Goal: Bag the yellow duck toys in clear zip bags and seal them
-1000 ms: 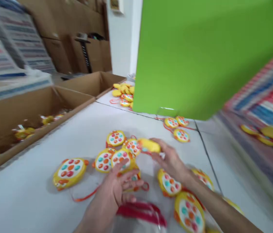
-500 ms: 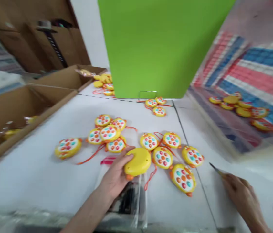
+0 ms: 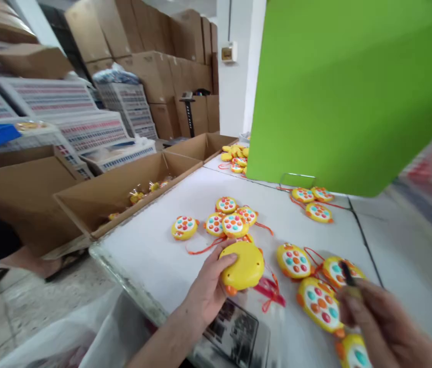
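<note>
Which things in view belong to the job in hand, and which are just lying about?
In the job:
yellow toy, plain side to the camera, in the left hand
dark-tipped tool in the right hand
probably the loose toys on the table

Seemingly just around:
green board
stacked cartons
crates

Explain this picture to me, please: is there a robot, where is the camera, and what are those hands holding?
There is no robot here, just a person's two bare hands, seen by a camera worn on that person's head. The left hand holds a yellow toy, its plain side facing the camera. The right hand grips a slim, dark-tipped tool, too blurred to identify. Similar dotted toys lie on the white table, with a green panel beyond them.
</note>
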### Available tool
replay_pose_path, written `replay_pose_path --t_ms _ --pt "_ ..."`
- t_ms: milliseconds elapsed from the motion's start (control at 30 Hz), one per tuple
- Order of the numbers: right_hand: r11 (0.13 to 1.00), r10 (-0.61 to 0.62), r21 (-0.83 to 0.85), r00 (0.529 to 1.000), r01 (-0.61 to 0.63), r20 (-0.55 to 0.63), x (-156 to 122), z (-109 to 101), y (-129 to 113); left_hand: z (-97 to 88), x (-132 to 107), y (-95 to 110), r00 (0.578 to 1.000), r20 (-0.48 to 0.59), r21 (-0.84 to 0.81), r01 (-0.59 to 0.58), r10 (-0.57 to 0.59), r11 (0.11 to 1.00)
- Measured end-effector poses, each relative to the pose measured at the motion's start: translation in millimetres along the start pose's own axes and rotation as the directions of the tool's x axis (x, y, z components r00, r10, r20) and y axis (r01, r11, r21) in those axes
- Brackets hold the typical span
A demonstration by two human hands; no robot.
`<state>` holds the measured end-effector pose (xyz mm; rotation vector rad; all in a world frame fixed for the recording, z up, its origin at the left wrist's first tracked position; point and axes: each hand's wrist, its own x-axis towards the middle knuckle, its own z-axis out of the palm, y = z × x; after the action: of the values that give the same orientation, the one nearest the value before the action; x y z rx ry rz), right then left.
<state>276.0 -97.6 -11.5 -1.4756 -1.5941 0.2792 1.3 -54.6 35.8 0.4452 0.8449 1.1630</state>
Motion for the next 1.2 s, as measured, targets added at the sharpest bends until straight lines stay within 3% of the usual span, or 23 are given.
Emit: replay_pose_path --t_ms 33,133,300,567,667,1200 --pt "0.996 -0.087 0.039 0.994 0.085 0.071 12.4 15.5 -21.3 -0.6 -2.0 6.1 0.999 -0.012 0.003 -0.051 0.051 0.999" --pt "0.974 -0.212 0.097 0.973 0.203 0.096 36.1 53.1 -72.7 -2.8 -6.7 21.4 0.982 -0.076 -0.001 -0.176 0.176 0.984" --pt "0.957 -0.212 0.236 0.961 0.167 0.176 49.0 83.8 -107.4 -3.8 -7.3 32.5 0.950 -0.136 -0.012 -0.284 0.280 0.959" --pt "0.898 -0.210 0.421 0.963 0.123 0.167 55.2 100.4 -114.5 -1.4 -2.1 32.3 0.942 -0.164 -0.015 -0.299 0.293 0.954" --pt "0.910 -0.168 0.407 0.970 0.083 0.178 54.9 101.7 -113.7 -0.1 -0.5 31.2 0.941 -0.178 -0.008 -0.294 0.288 0.956" --pt "0.930 -0.250 0.308 0.960 0.203 0.122 54.7 96.1 -113.1 1.2 -0.6 23.3 0.936 -0.149 0.009 -0.322 0.320 0.947"
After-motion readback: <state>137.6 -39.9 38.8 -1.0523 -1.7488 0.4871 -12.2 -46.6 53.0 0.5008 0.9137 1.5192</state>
